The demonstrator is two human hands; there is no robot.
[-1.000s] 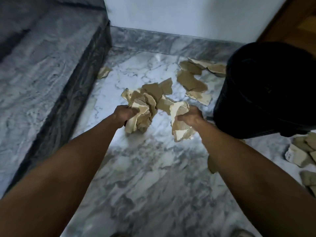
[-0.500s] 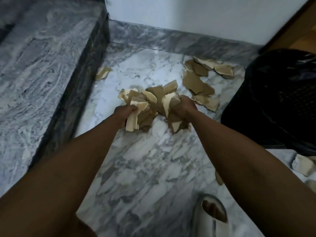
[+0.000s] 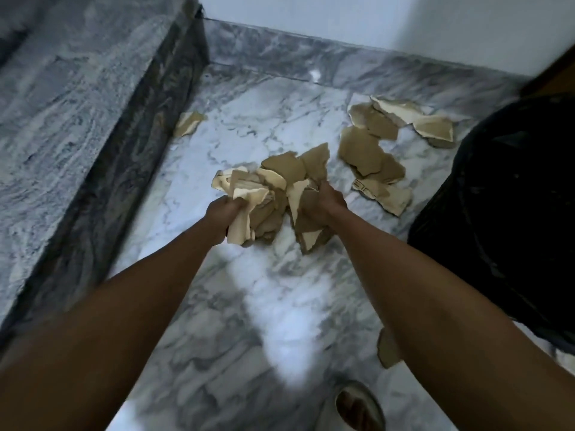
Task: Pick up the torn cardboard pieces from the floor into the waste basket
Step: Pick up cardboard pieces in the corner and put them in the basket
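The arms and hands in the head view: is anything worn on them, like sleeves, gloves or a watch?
Nothing shows on them. Both forearms are bare up to the frame edge, with no sleeve in view. The left hand and the right hand have no gloves, and no watch or bracelet is visible at either wrist.

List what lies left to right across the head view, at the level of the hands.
Raised grey marble step → left hand gripping torn tan cardboard pieces → right hand → flat cardboard scraps on floor → black waste basket.
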